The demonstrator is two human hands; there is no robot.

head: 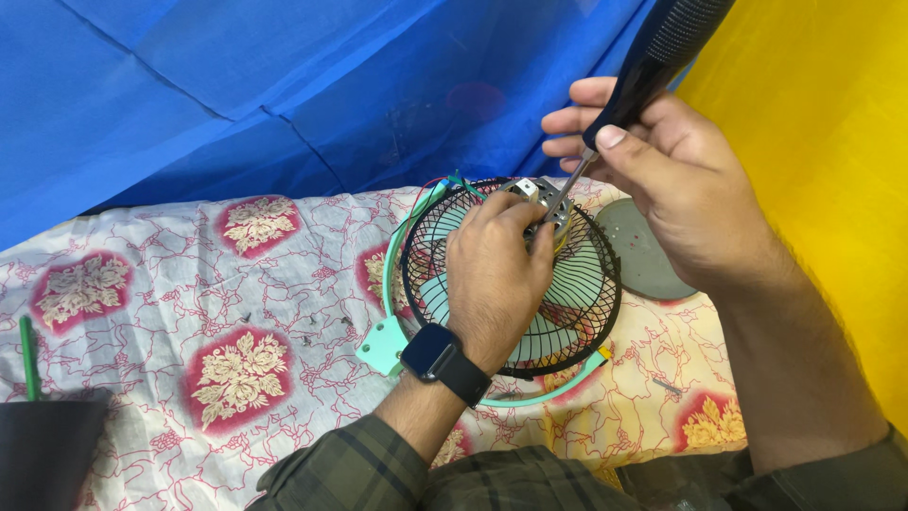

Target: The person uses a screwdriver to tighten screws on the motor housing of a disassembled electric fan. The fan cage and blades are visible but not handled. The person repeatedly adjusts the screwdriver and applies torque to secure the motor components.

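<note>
Hands point(497, 270) steady grille point(577, 312); screwdriver point(653, 66) gripped

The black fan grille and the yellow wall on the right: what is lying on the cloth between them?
In the head view, a flat round grey disc lies on the flowered cloth between the black fan grille and the yellow wall.

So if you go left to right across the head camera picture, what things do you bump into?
Green pen → dark cup → black watch → left hand → right hand holding the screwdriver → grey disc → yellow sheet.
</note>
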